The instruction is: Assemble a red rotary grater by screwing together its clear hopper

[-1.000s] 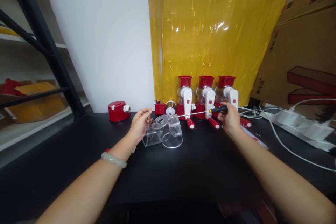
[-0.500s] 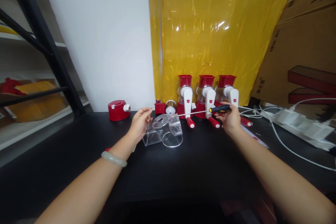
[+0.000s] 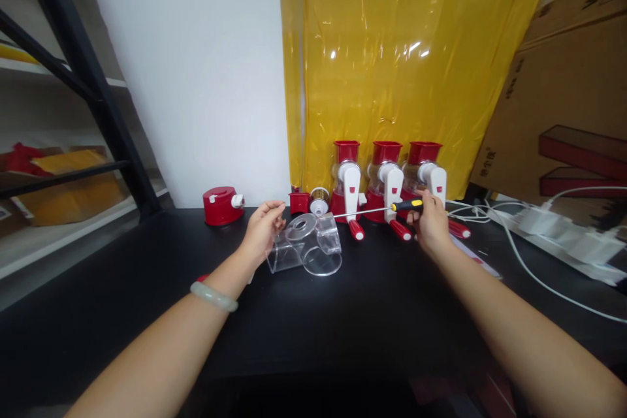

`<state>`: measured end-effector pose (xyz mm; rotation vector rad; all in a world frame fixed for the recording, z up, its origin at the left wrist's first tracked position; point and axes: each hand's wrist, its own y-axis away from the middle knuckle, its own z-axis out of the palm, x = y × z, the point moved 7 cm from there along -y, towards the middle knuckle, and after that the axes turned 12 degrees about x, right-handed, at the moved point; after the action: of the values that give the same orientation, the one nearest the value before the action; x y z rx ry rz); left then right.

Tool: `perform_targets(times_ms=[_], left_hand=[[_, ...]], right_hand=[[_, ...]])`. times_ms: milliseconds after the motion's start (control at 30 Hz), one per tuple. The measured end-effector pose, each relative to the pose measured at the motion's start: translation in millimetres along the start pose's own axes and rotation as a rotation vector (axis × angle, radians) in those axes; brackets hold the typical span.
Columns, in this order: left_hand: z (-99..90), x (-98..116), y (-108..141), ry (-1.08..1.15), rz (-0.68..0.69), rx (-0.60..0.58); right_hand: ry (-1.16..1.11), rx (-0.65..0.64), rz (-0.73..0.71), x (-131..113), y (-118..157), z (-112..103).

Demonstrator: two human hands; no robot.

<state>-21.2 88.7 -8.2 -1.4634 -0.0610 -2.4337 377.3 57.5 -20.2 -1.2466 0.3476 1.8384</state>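
Observation:
My left hand (image 3: 263, 232) is closed at the left side of a clear plastic grater housing (image 3: 289, 255); its thumb and index finger are pinched together above the edge. The housing lies on its side, round openings showing. My right hand (image 3: 433, 225) is wrapped around the black-and-yellow handle of a screwdriver (image 3: 407, 206). Its long metal shaft points left, with the tip at the housing's right-hand part. Behind the housing are a red plastic piece (image 3: 300, 202) and a metal grating drum (image 3: 320, 200). A red base (image 3: 223, 206) with a white knob stands farther left.
Several assembled red-and-white rotary graters (image 3: 350, 179) line the back of the black table (image 3: 318, 333). White cables and a power strip (image 3: 563, 235) lie at right. A cardboard box (image 3: 558, 91) leans behind them; a shelf rack (image 3: 98, 104) stands at left.
My right hand's fingers have shifted on the screwdriver handle, now closed around its rear end. The left hand and the housing stay nearly in place; the view moves slightly.

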Motion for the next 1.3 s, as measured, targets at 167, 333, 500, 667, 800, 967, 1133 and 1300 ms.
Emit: perform_targets(times_ms=[167,333,500,667,800,967,1133,1300], left_hand=[[0.3,0.5,1.1,-0.008,-0.001,0.005],[0.4,0.1,0.6,-0.008,0.000,0.003],[-1.0,-0.9,-0.9,0.003,-0.005,0.009],[-0.9,-1.2,-1.4,-0.001,-0.006,0.004],[-0.7,-1.0,-1.5,0.004,0.002,0.005],[-0.4,-0.9,-0.5,0.003,-0.002,0.004],[0.2,-0.4,0.5,0.001,-0.010,0.005],[0.5,-0.3,0.5,0.000,-0.007,-0.002]], right_hand=[[-0.020,-0.013,0.079,6.7,-2.0,-0.8],[-0.092,-0.075,0.141,9.1,-3.4,1.2],[-0.119,-0.081,0.157,5.3,0.5,2.0],[-0.097,-0.049,0.140,1.3,2.6,2.2],[-0.065,-0.021,0.131,2.1,1.9,1.3],[-0.043,0.022,0.073,1.5,0.8,-1.9],[-0.071,-0.012,0.123,5.2,-0.6,0.1],[-0.076,-0.050,0.171,6.9,-1.2,1.5]])
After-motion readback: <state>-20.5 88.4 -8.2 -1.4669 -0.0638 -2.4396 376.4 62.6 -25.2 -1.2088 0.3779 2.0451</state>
